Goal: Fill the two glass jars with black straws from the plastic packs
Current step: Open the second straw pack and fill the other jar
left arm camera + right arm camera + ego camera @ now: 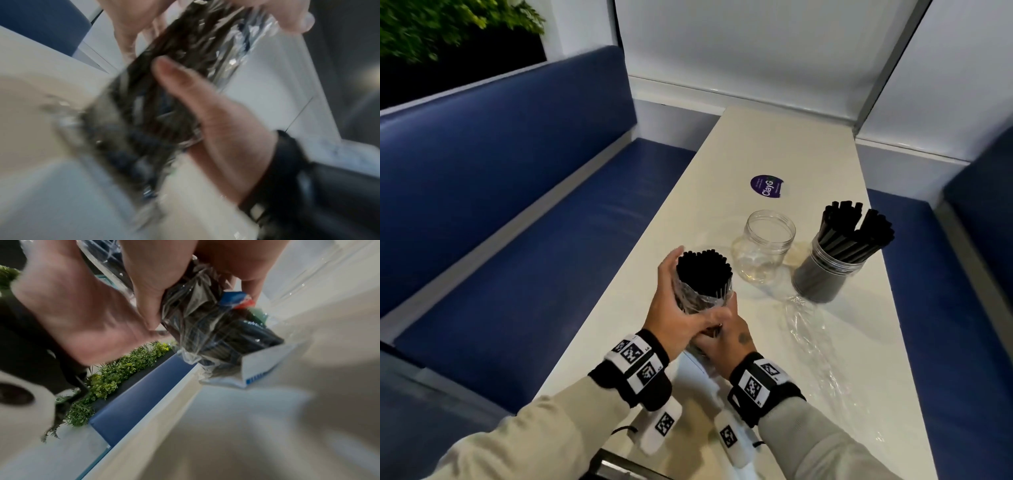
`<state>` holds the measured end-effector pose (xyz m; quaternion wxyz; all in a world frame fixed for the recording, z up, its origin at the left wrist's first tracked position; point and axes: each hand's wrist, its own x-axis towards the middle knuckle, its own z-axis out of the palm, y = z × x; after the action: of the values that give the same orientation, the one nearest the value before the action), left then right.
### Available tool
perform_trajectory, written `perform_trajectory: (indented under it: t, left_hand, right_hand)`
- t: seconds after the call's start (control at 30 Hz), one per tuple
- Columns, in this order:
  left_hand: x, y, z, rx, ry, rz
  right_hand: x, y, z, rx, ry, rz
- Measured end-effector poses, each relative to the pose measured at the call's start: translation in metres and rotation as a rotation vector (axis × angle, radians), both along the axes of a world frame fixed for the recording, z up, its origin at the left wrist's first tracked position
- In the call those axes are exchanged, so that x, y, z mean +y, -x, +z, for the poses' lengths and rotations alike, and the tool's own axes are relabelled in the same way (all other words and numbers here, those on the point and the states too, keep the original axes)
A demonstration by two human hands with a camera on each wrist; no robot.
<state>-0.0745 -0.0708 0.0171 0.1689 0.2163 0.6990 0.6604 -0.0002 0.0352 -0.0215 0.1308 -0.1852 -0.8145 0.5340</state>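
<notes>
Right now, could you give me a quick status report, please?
Both hands, left and right, gripping straw pack. One jar full, other jar empty. Empty wrapper beside them.

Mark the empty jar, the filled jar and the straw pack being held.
empty jar [763,251], head view, on its clear side wall.
filled jar [822,277], head view, on its wall below the rim.
straw pack [703,274], head view, on the exposed straw ends at its open top.

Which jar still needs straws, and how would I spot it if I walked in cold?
Look at the long white table between the blue benches. Past its purple sticker two clear jars stand side by side. The empty jar is the left one, see-through to its base, while the full jar bristles with black straws.
</notes>
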Motion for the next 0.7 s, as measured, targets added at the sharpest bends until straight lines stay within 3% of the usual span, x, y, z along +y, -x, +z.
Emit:
perform_trajectory:
  t: [0.1, 0.5, 0.63, 0.7]
  left_hand:
    - [0.008, -0.003, -0.002, -0.029, -0.033, -0.005]
    - [-0.003, 0.000, -0.041, 0.034, 0.288, -0.169]
    - [0.001, 0.006, -0.026, -0.058, 0.145, -0.094]
    - [0.005, 0.008, -0.011, -0.066, 0.096, -0.017]
  right_hand:
    - [-0.003, -0.002, 0.000, -0.031, -0.010, -0.037]
    - [-0.007, -0.004, -0.010, -0.130, 0.068, -0.114]
    - [-0.010, -0.002, -0.007, -0.152, 0.000, -0.109]
    - [-0.015, 0.001, -0.007, -0.183, 0.105, -0.118]
